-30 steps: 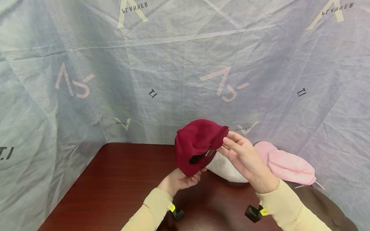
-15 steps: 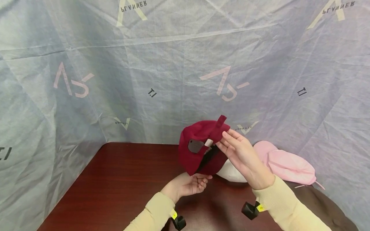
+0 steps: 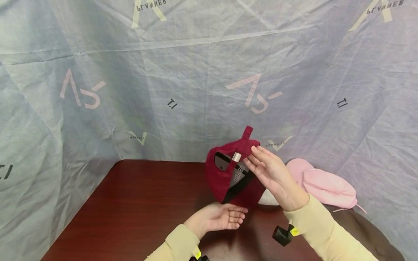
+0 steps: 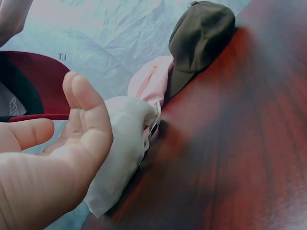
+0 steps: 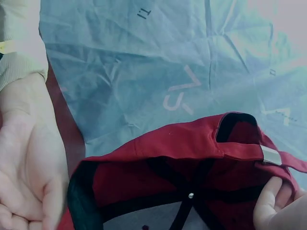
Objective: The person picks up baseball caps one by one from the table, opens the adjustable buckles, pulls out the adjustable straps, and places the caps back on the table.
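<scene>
Maroon cap (image 3: 215,179) aslant, brim (image 3: 251,194) apparently down, right grip (image 3: 274,175) pinching rim (image 3: 254,142), left grip (image 3: 217,218) relaxed

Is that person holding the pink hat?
No, the right hand pinches the red hat, while the pink hat lies beside the brown hat.
</scene>
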Available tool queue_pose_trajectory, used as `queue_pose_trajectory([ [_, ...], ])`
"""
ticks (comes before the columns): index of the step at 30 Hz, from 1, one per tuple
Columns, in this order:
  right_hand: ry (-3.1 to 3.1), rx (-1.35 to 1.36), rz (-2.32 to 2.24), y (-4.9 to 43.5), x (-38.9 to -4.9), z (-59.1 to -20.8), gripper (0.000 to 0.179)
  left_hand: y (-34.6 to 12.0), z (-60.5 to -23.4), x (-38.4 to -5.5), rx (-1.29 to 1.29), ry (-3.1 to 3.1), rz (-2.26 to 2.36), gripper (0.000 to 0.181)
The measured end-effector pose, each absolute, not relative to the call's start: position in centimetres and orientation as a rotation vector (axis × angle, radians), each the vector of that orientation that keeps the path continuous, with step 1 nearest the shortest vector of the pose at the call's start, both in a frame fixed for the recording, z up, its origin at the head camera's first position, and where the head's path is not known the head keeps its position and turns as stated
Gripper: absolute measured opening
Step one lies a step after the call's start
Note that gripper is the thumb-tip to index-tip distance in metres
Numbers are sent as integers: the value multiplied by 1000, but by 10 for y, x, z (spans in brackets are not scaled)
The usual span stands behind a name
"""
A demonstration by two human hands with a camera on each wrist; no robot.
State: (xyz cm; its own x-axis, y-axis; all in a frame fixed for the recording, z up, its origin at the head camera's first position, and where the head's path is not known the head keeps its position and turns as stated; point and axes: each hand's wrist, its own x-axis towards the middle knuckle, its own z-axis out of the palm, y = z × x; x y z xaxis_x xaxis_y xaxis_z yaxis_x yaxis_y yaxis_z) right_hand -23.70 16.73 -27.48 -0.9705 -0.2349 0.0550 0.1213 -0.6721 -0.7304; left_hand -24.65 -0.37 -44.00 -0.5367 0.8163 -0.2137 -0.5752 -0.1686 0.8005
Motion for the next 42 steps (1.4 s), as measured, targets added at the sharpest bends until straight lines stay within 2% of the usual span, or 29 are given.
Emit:
queue_pose_trajectory([
  [8, 1156, -122, -2684, 167, -238, -271, 34, -14, -446, -244, 340, 1228, 1807, 42],
  [14, 1200, -112, -2649, 167, -238, -272, 38, -41, -445, -262, 304, 1358, 1913, 22],
  [16, 1206, -111, -2642, 167, -238, -273, 37, -50, -438, -270, 295, 1424, 1973, 23],
  [22, 1254, -93, -2620, 167, -239, -276, 37, -73, -391, -289, 310, 1714, 2101, 25],
  [29, 1270, -126, -2598, 167, -240, -279, 15, -89, -321, -299, 407, 2083, 2054, 31],
  [36, 1326, -78, -2557, 164, -239, -280, 30, -82, -272, -291, 607, 2375, 1867, 28],
  [42, 1370, -56, -2526, 161, -238, -281, 36, -68, -249, -288, 739, 2426, 1796, 28],
])
